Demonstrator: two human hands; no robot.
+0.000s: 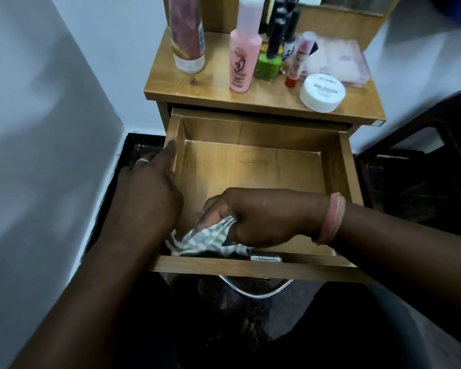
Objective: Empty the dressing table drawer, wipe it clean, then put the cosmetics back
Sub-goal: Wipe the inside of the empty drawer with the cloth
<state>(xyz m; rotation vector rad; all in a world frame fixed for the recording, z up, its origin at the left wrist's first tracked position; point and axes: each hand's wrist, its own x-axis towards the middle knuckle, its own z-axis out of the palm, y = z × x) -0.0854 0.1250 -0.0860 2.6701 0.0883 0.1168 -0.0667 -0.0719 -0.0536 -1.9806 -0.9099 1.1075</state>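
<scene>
Drawer (250, 161): pulled out, wooden, inside bare of cosmetics
Cloth (208, 241): checked grey-white, bunched at drawer's front left corner, on drawer floor
Right hand (253, 217): inside drawer, fingers curled round cloth, grasping it; pink bands on wrist
Left hand (149, 187): on drawer's left wall, fingers over rim, gripping it
Tabletop (213, 89), above drawer: tall spray can (188, 35), pink bottle (244, 57), green nail polish (268, 65), red-tipped tube (297, 62), white jar (322, 93) marked "nail polish", clear pink box (338, 59)
</scene>
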